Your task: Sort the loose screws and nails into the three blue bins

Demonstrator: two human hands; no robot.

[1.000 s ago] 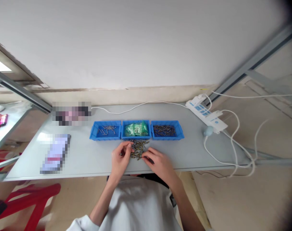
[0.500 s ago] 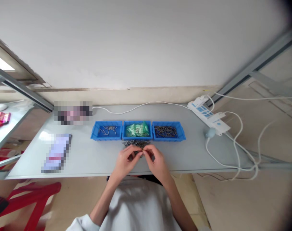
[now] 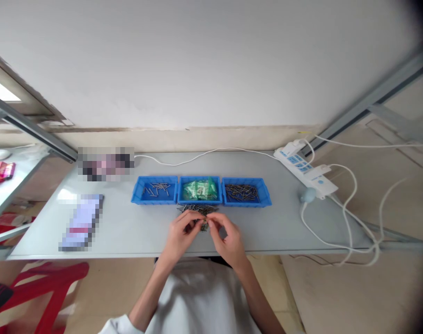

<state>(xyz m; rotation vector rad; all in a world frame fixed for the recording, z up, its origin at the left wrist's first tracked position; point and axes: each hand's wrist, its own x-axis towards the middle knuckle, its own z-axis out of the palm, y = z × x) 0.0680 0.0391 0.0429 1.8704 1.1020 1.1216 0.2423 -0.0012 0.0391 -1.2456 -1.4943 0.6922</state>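
My left hand [image 3: 182, 233] and my right hand [image 3: 229, 237] meet fingertip to fingertip near the front of the table. Both are closed in a pinch around something tiny that the fingers mostly cover. Just behind and beneath the fingertips lies a loose pile of dark, thin metal pieces [image 3: 196, 208], like screws or nails, partly hidden by my hands. Beyond the pile, three blue trays stand in a row. A few thin metal pieces lie in the left tray [image 3: 155, 201], green-and-clear plastic packets in the middle tray [image 3: 199, 202], and many dark metal pieces in the right tray [image 3: 248, 203].
A blurred-out phone-like object [image 3: 81, 222] lies on the grey table [image 3: 127, 236] at left, with another pixelated item [image 3: 106, 166] behind it. At right, a white power strip [image 3: 305, 168] trails several looping cables. A red stool [image 3: 58, 283] stands below left.
The fingertips have shifted slightly left and down, and more of the pile shows between my hands. My right hand has opened out a little at the thumb. The view has shifted slightly.
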